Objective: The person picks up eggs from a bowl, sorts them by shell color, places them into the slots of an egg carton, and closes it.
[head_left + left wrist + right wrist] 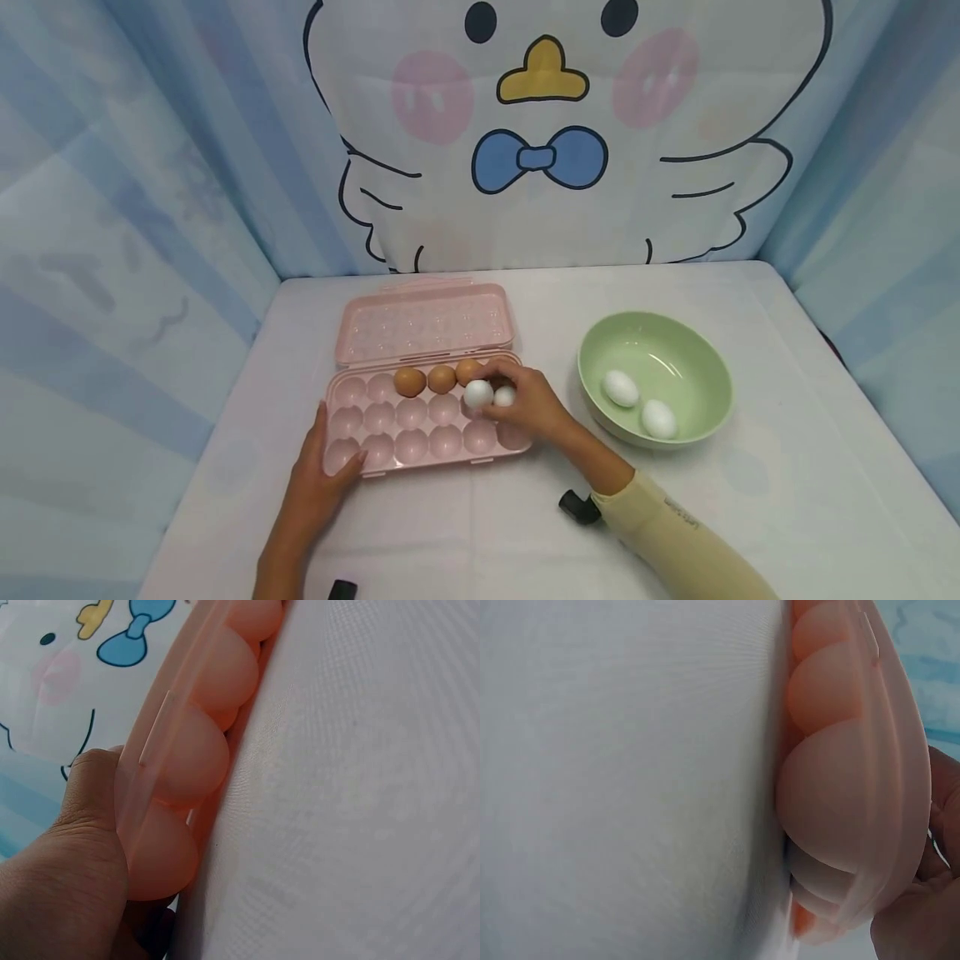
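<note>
Right hand (525, 402) pinches two white eggs (478, 393) over tray (420, 450) centre | left hand (318, 479) steadies tray corner, fingers flat | brown eggs (440, 379) seated | bowl (701, 367), frame right: two left

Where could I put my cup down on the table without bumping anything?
Bare table lies right of the green bowl, and behind it toward the backdrop. The strip left of the pink egg tray is free too. It is crowded where the left hand and right hand meet the tray.
</note>
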Available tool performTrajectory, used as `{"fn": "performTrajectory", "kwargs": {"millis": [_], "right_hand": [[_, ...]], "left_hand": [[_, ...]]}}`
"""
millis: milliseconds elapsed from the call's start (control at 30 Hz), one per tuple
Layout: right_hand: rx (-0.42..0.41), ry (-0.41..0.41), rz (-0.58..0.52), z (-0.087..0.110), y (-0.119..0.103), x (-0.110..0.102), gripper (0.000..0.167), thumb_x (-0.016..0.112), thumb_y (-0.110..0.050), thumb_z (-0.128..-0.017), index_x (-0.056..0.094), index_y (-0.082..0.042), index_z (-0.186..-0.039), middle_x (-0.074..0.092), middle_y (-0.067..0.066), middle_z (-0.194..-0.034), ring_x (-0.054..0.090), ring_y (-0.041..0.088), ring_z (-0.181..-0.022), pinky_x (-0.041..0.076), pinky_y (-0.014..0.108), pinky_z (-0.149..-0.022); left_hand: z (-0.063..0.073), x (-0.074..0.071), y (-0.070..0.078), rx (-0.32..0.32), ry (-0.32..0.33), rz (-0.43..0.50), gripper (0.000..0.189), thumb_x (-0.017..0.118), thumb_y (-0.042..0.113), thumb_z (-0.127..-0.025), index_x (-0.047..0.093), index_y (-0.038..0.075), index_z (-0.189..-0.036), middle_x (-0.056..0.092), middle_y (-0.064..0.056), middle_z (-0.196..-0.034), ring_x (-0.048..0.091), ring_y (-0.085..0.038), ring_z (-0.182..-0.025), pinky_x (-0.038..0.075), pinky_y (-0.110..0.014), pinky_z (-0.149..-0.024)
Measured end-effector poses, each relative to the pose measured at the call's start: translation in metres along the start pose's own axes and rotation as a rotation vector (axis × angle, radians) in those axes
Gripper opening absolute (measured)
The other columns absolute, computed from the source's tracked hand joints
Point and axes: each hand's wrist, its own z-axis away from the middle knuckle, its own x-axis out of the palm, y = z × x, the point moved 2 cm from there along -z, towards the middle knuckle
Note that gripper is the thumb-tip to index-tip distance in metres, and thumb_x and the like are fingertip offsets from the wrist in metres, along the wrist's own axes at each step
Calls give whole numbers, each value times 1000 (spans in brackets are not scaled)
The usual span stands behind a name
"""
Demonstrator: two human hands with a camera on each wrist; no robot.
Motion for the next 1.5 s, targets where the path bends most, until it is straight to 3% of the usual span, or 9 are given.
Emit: {"fn": "performTrajectory", "kwargs": {"millis": [300,600,1133,1367,1500], "right_hand": [[-38,-17,125,1,1,4,44,90,-1,-74,73,-9,-113,69,-2,-104,68,16,-94,56,35,-86],[-15,-35,165,1,0,4,44,90,-2,-75,73,-10,-114,70,-1,-106,67,17,-95,56,34,-88],[-19,-35,-25,0,2,-3,43,93,-7,-76,74,-7,-115,72,2,-117,66,22,-110,52,36,-98],[-71,-17,-147,8,-25,-11,41,89,-2,-79,71,2,-116,71,18,-116,65,37,-114,50,52,-104],[-92,8,-185,16,-47,-30,41,87,-1,-82,72,-2,-119,71,20,-119,65,39,-113,46,50,-109]], "left_hand": [[-1,0,1,11,1,9,107,73,46,-95,-4,29,-167,8,-11,-173,11,-37,-156,15,-61,-121],[1,0,2,-7,-4,6,107,73,45,-96,-6,30,-167,7,-12,-173,10,-37,-156,14,-61,-121],[2,1,0,-6,-6,1,108,73,44,-95,-6,29,-167,8,-13,-172,12,-38,-156,16,-61,-120],[3,1,1,-14,-13,-6,109,73,49,-95,-7,30,-167,7,-11,-173,12,-37,-156,17,-61,-120],[2,-1,2,-15,-13,-9,109,73,48,-95,-7,30,-167,7,-12,-173,12,-38,-156,17,-61,-121]]}}
